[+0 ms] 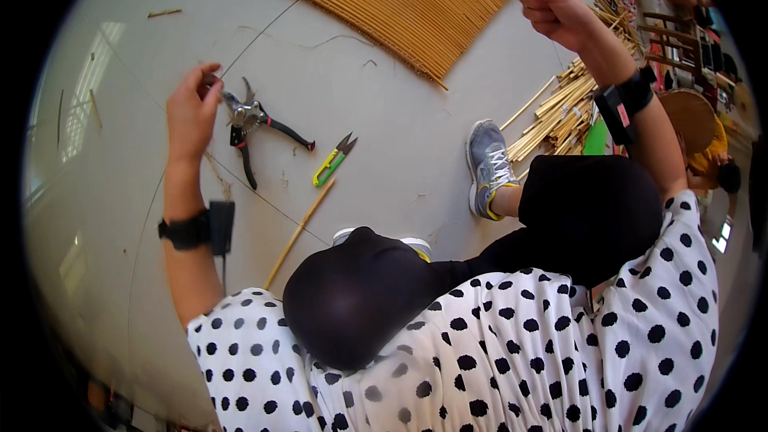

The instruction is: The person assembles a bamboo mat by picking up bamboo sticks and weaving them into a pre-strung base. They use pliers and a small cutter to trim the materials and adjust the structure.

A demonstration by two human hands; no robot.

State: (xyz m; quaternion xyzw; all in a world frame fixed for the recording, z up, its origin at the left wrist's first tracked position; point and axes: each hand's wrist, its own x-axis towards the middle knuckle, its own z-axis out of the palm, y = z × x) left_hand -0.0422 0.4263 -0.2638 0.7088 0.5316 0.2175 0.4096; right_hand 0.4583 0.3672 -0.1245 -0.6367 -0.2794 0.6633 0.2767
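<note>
Slatted mat (392,4): tan, closely ridged; dark cord (262,37): thin, straight.

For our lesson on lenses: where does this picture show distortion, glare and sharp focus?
Head view: fisheye rounding leaves black corners; head view, left side: pale, window-like glare streaks the floor; head view, left of centre: the pruning shears look fairly crisp.
</note>
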